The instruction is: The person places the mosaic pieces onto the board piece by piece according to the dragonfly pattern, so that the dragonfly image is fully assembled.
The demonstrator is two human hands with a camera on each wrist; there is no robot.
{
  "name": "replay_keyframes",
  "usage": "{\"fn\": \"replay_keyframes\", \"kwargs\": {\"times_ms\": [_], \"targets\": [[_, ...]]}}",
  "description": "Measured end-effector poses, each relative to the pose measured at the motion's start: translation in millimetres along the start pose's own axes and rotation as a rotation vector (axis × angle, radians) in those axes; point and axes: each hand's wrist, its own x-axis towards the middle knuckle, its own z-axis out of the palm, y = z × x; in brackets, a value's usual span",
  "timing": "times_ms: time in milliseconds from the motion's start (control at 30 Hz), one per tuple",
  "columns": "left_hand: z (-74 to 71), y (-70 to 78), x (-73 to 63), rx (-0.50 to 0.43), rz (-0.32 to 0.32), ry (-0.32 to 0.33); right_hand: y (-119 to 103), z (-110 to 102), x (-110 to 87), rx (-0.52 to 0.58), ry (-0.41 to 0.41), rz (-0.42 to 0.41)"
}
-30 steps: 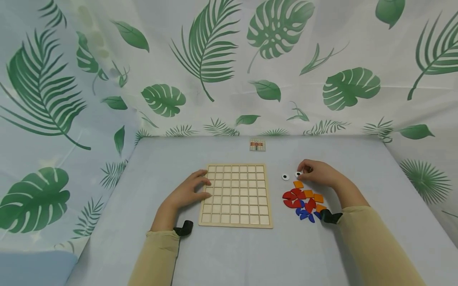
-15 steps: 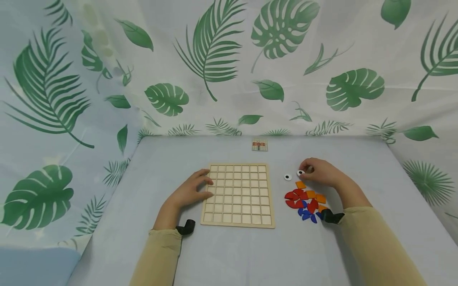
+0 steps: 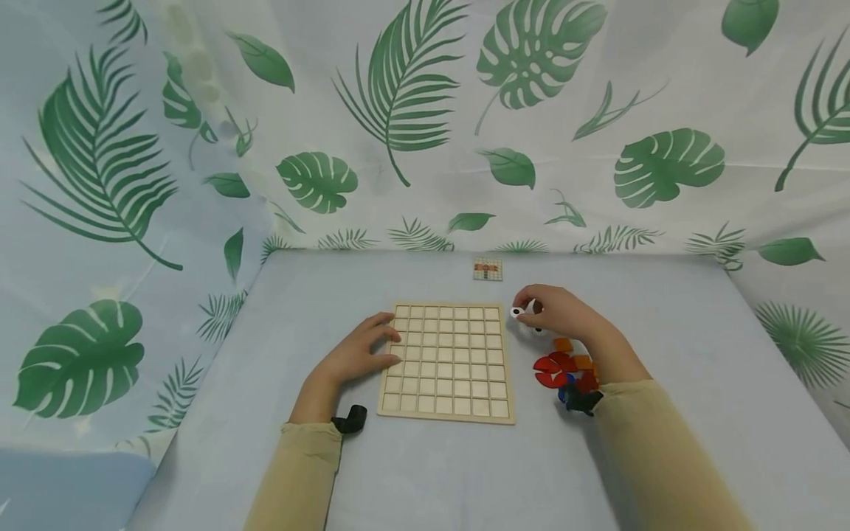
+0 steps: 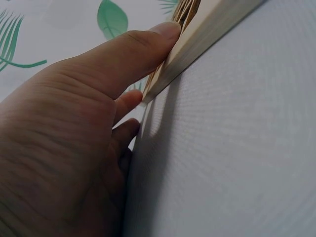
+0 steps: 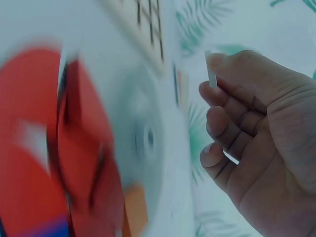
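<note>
My right hand (image 3: 564, 313) pinches a small white disc with a black dot (image 3: 516, 313), like an eye, between thumb and fingers above the table, just right of the board. In the right wrist view this disc appears edge-on. A second such disc (image 5: 149, 138) lies on the table, mostly hidden behind the right hand in the head view. The pale wooden grid board (image 3: 446, 361) has bare square cells. My left hand (image 3: 352, 359) rests at its left edge with fingers spread and relaxed; the thumb (image 4: 165, 30) touches the rim in the left wrist view.
Red curved pieces (image 3: 550, 369), orange squares (image 3: 563, 344) and blue pieces (image 3: 563, 394) lie in a cluster right of the board, partly covered by the right wrist. A small patterned card (image 3: 488, 269) lies behind the board. A leaf-printed curtain (image 3: 425, 147) closes off the back.
The right hand has lifted the eye-like disc and carried it left towards the board, passing over the other disc. The left hand stays at the board's edge.
</note>
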Motion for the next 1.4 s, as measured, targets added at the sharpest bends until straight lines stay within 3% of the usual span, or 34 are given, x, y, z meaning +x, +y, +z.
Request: {"fn": "replay_keyframes", "kwargs": {"times_ms": [133,333,767,1033,1400], "targets": [[-0.4,0.0,0.3,0.002,0.0,0.0,-17.5,10.7,13.7,0.014,-0.002,-0.081],[-1.1,0.6,-0.4,-0.011,-0.001,0.004,-45.0,31.1,33.7,0.032,-0.013,-0.13],[-1.1,2.2,3.0,-0.011,-0.006,-0.007,-62.1,74.3,66.4,0.049,-0.031,-0.203],[-1.2,2.4,3.3,-0.013,0.002,0.002,-75.7,87.3,73.6,0.036,0.015,-0.159],[-0.6,-1.1,2.2,-0.015,-0.004,0.004,-87.9,97.8,73.9,-0.106,0.055,-0.128]]}}
